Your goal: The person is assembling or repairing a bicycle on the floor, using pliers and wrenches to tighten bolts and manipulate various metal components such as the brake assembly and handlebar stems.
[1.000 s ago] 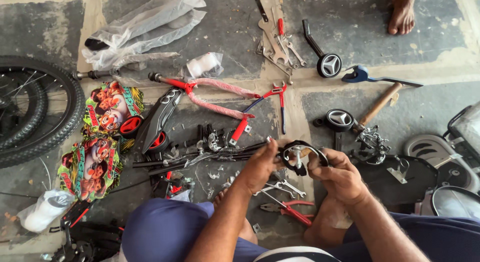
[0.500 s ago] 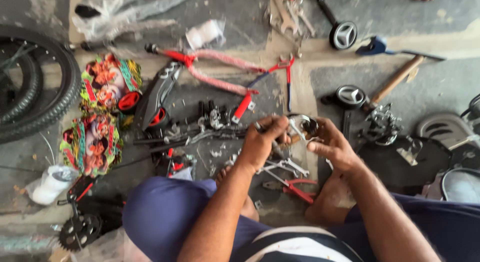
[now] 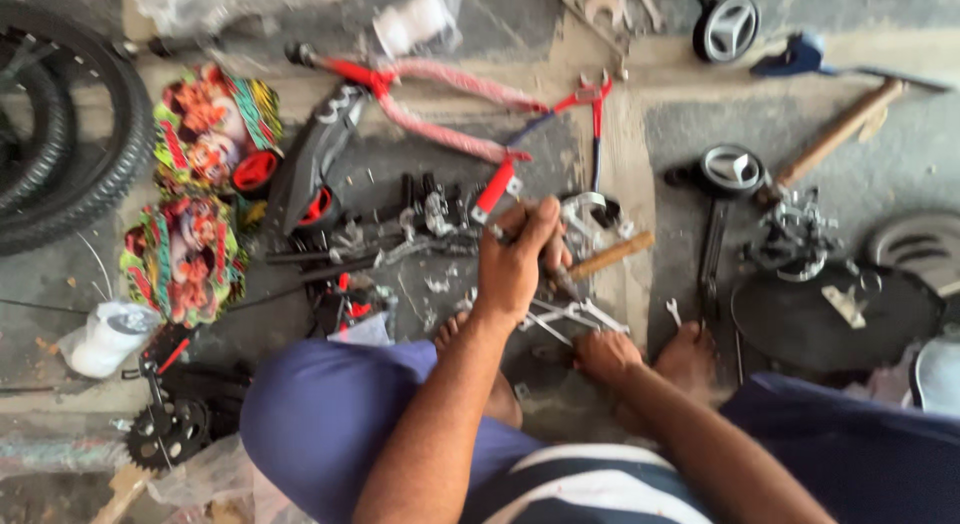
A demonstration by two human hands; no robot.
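A wooden-handled tool (image 3: 600, 258), likely a hammer or screwdriver, lies slanted across the middle of the floor, its handle sticking out to the right of the left hand (image 3: 518, 259). That hand is clenched around the tool's near end, knuckles up, just beside a round metal bicycle part (image 3: 592, 212) that sits on the floor right behind it. The right hand (image 3: 603, 354) is lower down, near the person's bare foot (image 3: 688, 356); its fingers press down among thin metal spanners (image 3: 572, 314), but the blur hides whether its grip is clenched on one.

Around this spot spreads a heap of dark bicycle parts (image 3: 400, 229). Behind it lies a red and pink bicycle frame (image 3: 440, 99), and red-handled pliers (image 3: 590, 109) rest beside the frame's right end. To the left are two bright printed panels (image 3: 200, 194) and a black tyre (image 3: 85, 144) at the edge. To the right stand two small training wheels (image 3: 730, 169), a long wooden-handled hammer (image 3: 835, 134) and a black round cover (image 3: 835, 314). A chainring (image 3: 165, 434) lies near the person's blue-clad knee (image 3: 340, 414).
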